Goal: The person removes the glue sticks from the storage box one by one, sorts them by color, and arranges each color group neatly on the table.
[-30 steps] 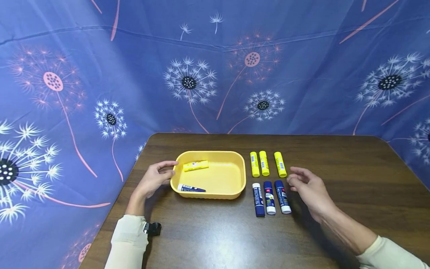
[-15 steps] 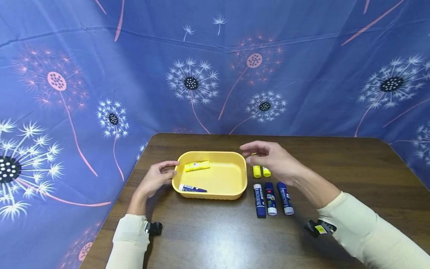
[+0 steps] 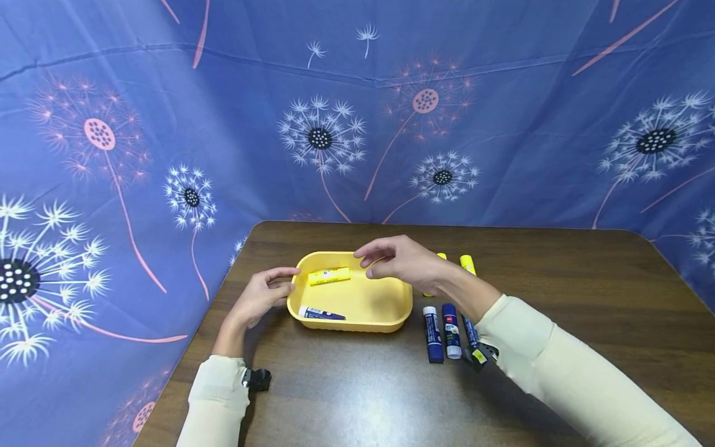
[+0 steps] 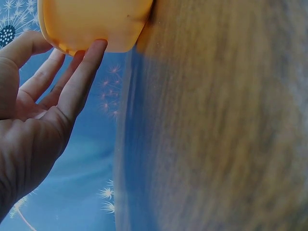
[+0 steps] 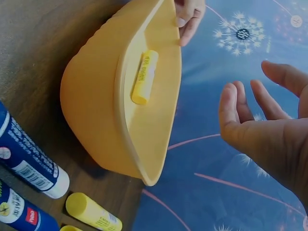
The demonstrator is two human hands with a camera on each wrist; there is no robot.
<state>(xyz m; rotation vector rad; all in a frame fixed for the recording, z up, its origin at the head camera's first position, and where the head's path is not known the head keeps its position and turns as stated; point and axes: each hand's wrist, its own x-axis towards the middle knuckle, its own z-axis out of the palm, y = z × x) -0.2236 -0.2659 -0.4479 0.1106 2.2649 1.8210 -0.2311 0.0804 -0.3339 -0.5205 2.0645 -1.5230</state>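
Note:
A yellow plastic tray (image 3: 357, 305) holds a yellow glue stick (image 3: 329, 276) and a blue glue stick with a white end (image 3: 321, 313). At the tray's left end, my left hand (image 3: 259, 299) touches the rim with extended fingers; the left wrist view shows its fingertips against the tray wall (image 4: 96, 24). My right hand (image 3: 403, 259) hovers above the tray's right half, fingers loosely bent. Nothing lies between those fingers in the right wrist view, where the hand (image 5: 269, 115) is apart from the tray (image 5: 91, 101).
Right of the tray lie several glue sticks on the brown wooden table (image 3: 313, 385): a row of blue ones (image 3: 432, 334) in front, yellow ones (image 3: 468, 264) behind, partly hidden by my right arm. A blue dandelion-patterned cloth (image 3: 234, 112) hangs behind the table.
My right hand has moved left, from beside the yellow glue sticks, across them, to above the tray. My left hand stays at the tray's left end. The tray's contents look the same.

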